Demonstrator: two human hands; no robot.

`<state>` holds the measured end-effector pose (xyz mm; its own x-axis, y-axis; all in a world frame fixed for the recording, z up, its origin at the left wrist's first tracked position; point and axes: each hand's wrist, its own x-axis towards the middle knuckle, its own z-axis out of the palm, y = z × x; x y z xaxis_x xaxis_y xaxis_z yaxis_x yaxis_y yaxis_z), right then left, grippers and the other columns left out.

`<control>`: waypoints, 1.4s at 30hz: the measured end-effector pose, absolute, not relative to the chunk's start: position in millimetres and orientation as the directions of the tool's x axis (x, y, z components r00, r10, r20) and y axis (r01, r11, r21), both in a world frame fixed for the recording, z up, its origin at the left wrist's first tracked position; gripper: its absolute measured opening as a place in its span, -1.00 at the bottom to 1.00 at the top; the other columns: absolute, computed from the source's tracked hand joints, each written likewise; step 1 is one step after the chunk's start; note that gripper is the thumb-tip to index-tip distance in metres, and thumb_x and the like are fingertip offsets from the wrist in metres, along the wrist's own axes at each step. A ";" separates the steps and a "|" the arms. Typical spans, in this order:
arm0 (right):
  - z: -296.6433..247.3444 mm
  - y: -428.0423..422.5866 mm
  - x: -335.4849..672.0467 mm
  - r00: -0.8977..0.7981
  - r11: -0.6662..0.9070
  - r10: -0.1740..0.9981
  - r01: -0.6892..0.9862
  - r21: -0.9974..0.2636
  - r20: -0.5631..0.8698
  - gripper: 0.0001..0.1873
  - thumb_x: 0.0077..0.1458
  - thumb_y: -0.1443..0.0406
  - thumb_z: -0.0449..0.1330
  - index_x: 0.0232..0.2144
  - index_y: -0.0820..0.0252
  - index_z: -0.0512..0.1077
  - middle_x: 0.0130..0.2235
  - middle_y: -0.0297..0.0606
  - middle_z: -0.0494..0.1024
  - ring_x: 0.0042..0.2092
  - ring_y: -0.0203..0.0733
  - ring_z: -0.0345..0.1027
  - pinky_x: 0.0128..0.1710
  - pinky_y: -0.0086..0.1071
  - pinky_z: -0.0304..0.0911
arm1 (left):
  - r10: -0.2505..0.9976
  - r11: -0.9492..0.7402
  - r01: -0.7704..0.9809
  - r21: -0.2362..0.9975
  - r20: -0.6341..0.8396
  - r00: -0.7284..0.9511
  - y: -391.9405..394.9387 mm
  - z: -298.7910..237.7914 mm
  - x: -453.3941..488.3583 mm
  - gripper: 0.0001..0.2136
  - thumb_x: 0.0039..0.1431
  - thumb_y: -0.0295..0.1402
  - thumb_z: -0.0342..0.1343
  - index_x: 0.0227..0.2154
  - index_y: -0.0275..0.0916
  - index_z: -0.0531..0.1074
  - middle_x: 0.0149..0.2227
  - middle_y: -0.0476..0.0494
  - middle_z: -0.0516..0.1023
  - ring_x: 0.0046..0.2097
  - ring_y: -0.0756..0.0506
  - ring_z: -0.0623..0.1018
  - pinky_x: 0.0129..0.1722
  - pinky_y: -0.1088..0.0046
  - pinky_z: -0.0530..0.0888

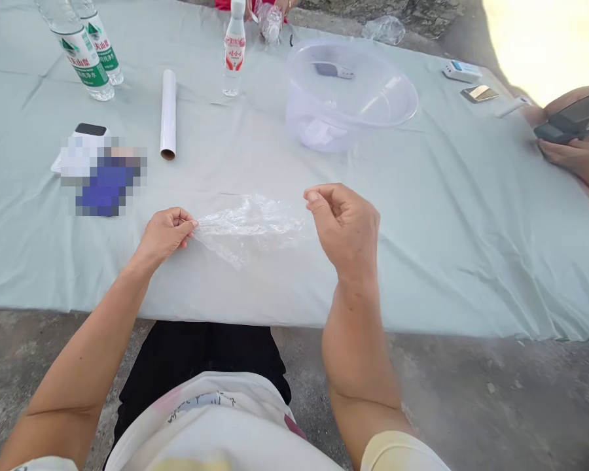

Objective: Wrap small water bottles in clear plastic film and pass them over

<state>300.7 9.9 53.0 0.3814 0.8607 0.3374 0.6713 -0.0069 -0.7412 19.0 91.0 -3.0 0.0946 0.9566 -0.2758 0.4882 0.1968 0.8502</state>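
Crumpled see-through plastic film (255, 222) is spread just above or on the cloth-covered table in front of me. My left hand (167, 235) pinches its left end between thumb and fingers. At the film's other end, my right hand (346, 226) is closed, with thumb and forefinger pressed together. Whether the film reaches those fingertips I cannot tell. Beyond my left hand lies a white roll (168, 114) with a brown cardboard core, perhaps of plastic wrap.
A translucent basin (304, 98) stands beyond my right hand. Water bottles (86, 65) and a smaller red-labelled bottle (233, 52) are at the back. Phones (480, 94) lie at right, near another person's hands (574, 154) holding a dark device. Blurred blue items (108, 186) lie left.
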 end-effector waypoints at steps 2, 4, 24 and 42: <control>70.0 3.0 297.7 0.427 -0.039 0.795 0.744 -0.667 0.431 -0.84 0.20 0.20 0.13 -0.33 0.09 0.48 -0.27 -0.28 0.57 -0.21 -0.13 0.47 -0.15 -0.18 0.37 | 0.967 0.163 0.542 0.824 -0.243 0.079 89.1 -0.8 16.8 -0.85 0.00 -0.22 0.19 -0.48 -0.19 0.45 -0.53 0.00 0.51 -0.59 0.03 0.39 -0.61 0.55 0.20; 80.1 -5.3 292.7 0.483 -0.022 0.656 0.781 -0.625 0.580 -0.84 0.23 0.23 0.10 -0.30 0.08 0.48 -0.24 -0.26 0.56 -0.17 -0.11 0.46 -0.13 -0.16 0.37 | 0.968 0.149 0.578 0.802 -0.237 0.078 88.0 0.4 14.1 -0.85 0.01 -0.21 0.19 -0.48 -0.18 0.45 -0.53 -0.02 0.53 -0.59 0.02 0.39 -0.62 0.54 0.20; -1.0 51.5 246.9 -0.138 0.088 0.973 0.963 -0.256 -0.187 -0.43 0.18 0.20 0.16 0.25 -0.03 0.30 0.39 -0.12 0.11 0.26 0.20 0.15 0.01 0.05 0.39 | 0.763 -0.612 0.566 0.552 0.225 0.606 46.0 -19.9 98.6 -0.65 0.18 -0.61 -0.19 -0.19 -0.23 0.47 -0.29 -0.20 0.52 -0.31 -0.15 0.48 -0.34 0.37 0.36; -16.2 37.3 376.6 -0.084 0.057 0.985 0.983 -0.174 -0.154 -0.29 0.12 -0.10 0.19 0.25 -0.06 0.30 0.37 -0.15 0.20 0.35 0.18 0.13 0.26 0.11 0.15 | 0.859 -0.501 0.843 0.195 -0.003 0.511 87.3 -44.0 32.6 0.06 -0.04 0.32 0.10 0.40 -0.29 0.05 0.45 -0.47 -0.11 0.45 -0.47 -0.09 0.34 -0.21 -0.21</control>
